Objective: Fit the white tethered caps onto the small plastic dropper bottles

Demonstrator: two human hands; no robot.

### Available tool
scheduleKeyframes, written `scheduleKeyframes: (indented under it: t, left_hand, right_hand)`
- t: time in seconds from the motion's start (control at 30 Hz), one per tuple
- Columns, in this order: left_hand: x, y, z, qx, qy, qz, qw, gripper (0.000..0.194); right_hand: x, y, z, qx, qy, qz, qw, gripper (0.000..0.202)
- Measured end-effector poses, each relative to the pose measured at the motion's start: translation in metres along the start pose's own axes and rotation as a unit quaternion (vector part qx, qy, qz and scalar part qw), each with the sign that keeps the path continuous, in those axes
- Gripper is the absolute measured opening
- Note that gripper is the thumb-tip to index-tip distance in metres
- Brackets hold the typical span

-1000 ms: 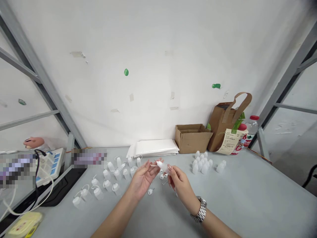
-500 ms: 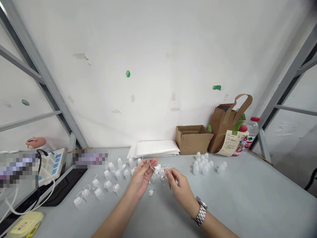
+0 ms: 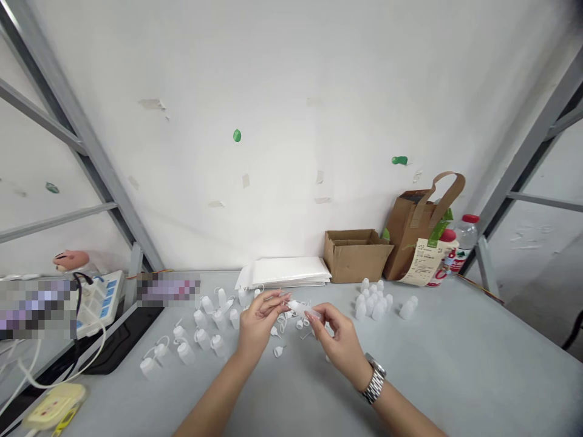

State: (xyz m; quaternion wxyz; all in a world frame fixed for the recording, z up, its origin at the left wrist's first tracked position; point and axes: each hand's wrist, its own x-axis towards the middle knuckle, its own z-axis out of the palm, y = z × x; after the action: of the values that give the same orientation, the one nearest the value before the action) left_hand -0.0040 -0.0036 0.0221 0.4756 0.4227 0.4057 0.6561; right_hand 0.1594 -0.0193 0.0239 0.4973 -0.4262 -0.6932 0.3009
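The person's right hand [image 3: 339,341] wears a shiny metal watch [image 3: 375,382] on its wrist. Its thumb and fingers pinch the bottom part of a small bottle [image 3: 301,309], which tips up toward the left. The bottle is above the grey bench [image 3: 291,400], between the two hands. It is cloudy white, smooth and see-through, with a narrow white top.

The left hand [image 3: 254,331] has just rolled over, so its back shows more than it did half a second ago. Its fingertips are now right at the bottle's top, so the two hands are working at that end. I can't tell if those fingers grip a tiny part or only touch it.

Just past the hands, small white caps [image 3: 278,351] lie loose on the flat, dull bench. To the left stand many white bottles [image 3: 185,352] with bendy loops on top. To the right, smooth white pieces [image 3: 378,311] with round tops stand close together.

Farther back are a flat white stack [image 3: 291,271], an open brown cardboard box [image 3: 357,265] and a brown paper bag [image 3: 398,227] with a looped handle. Behind them, the pale wall [image 3: 282,109] has scraps of tape.
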Motion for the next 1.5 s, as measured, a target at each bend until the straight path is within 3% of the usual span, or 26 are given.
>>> scheduleKeyframes:
  t: [0.2,0.37,0.93,1.5]
  left_hand:
    - [-0.0011,-0.0056,-0.0034,-0.001,-0.017,-0.015,1.0,0.019]
    - [-0.0001,-0.0048,-0.003,0.067,-0.002,-0.009,0.998,0.016]
    - [0.0011,-0.0062,0.0006,0.105,0.003,0.021,0.994,0.009]
    - [0.0028,-0.0086,-0.0008,0.155,-0.005,0.036,0.987,0.012]
  right_hand:
    - [0.0028,-0.0003,-0.0061,-0.027,-0.007,-0.021,0.999,0.024]
    - [0.0027,0.0016,-0.0061,-0.033,-0.026,-0.023,0.999,0.025]
    - [0.0019,0.0013,-0.0045,-0.046,-0.025,-0.024,0.998,0.023]
    - [0.0016,0.0026,-0.0032,-0.046,-0.034,-0.017,0.998,0.024]
